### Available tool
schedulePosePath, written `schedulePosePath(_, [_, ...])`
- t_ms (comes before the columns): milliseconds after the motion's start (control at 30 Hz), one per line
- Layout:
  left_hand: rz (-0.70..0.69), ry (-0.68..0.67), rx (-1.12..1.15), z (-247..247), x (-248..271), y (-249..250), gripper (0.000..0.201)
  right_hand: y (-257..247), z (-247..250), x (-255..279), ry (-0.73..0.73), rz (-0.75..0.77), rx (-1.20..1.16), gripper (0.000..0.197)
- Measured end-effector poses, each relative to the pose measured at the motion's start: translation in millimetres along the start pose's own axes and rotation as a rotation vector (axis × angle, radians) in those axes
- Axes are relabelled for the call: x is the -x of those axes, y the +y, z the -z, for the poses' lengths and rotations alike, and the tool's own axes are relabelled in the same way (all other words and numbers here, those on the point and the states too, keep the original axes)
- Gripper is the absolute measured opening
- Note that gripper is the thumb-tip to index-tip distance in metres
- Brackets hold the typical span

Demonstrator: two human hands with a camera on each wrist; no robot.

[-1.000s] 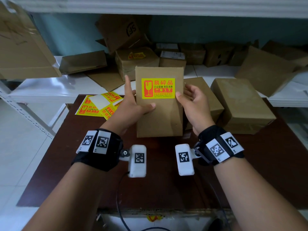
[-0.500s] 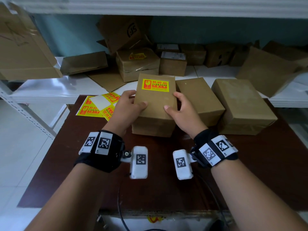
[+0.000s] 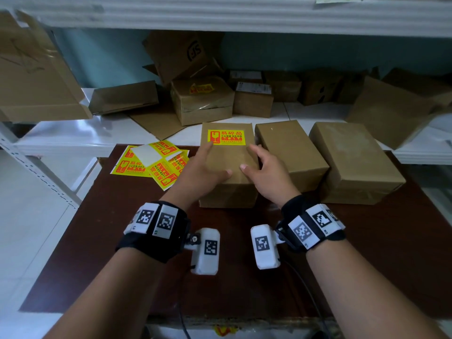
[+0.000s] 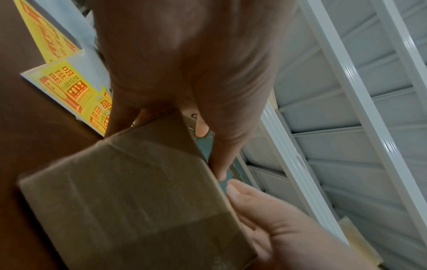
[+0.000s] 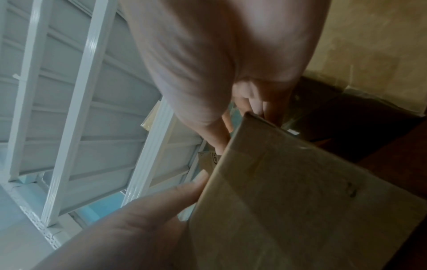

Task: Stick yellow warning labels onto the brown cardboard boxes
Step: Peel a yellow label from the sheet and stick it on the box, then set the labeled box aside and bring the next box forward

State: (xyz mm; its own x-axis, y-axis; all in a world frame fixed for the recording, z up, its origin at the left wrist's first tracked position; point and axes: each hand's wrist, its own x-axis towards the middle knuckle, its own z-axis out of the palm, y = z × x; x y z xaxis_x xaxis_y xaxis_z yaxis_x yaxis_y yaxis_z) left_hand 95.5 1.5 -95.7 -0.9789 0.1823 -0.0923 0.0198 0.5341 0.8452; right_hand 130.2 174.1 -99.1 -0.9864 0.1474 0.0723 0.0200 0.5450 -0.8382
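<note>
A brown cardboard box (image 3: 227, 189) with a yellow warning label (image 3: 226, 137) on its top lies flat on the dark table (image 3: 122, 241). My left hand (image 3: 210, 165) holds its left edge, thumb on top and fingers (image 4: 120, 118) down the side. My right hand (image 3: 259, 165) grips the right edge, thumb (image 5: 217, 135) on top and fingers tucked between this box and the plain one beside it. The wrist views show the box's near end (image 4: 127, 201) (image 5: 300, 201). Loose sheets of yellow labels (image 3: 151, 160) lie left of the box.
Two plain brown boxes (image 3: 291, 152) (image 3: 352, 162) sit to the right on the table. The white shelf (image 3: 73, 135) behind carries several cardboard boxes, one labelled (image 3: 201, 99), and flattened cardboard. A shelf upright (image 3: 36, 167) stands at the left.
The labelled box, held upright a second ago, has been tipped back and laid flat on the table beside the plain box. Both hands stay on it.
</note>
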Motion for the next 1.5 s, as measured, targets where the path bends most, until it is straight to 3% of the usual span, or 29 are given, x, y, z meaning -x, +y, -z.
schedulePosePath(100, [-0.004,-0.017,-0.112,-2.2,-1.6,-2.2,0.081,-5.8,9.2,1.5,0.055,0.014,-0.014,0.045])
schedulePosePath(267, [-0.008,0.039,-0.162,-5.3,-4.5,-6.3,0.080,-8.7,38.9,-0.2,0.277,-0.039,-0.014,0.029])
schedulePosePath(433, [-0.008,0.055,-0.158,-5.7,-3.3,-5.7,0.079,10.2,64.8,-2.4,0.340,-0.171,0.167,0.042])
schedulePosePath(700, [-0.024,0.037,-0.151,-6.3,-2.0,-4.2,0.077,28.6,72.9,-12.5,0.245,-0.289,0.276,0.068])
schedulePosePath(900, [-0.043,0.026,-0.140,-6.9,-4.2,-7.0,0.078,34.6,68.8,-16.2,0.224,-0.363,0.069,0.088])
schedulePosePath(1133, [-0.033,0.020,-0.133,-6.8,-5.7,-7.3,0.078,37.5,67.1,-13.9,0.242,-0.477,-0.290,0.069])
schedulePosePath(1300, [-0.030,0.011,-0.125,-5.8,-7.3,-9.3,0.079,32.9,67.9,-10.4,0.176,-0.541,-0.331,0.035])
schedulePosePath(1500, [-0.014,-0.001,-0.131,-5.5,-7.8,-7.9,0.079,16.6,84.2,-5.8,0.235,-0.523,-0.404,0.010])
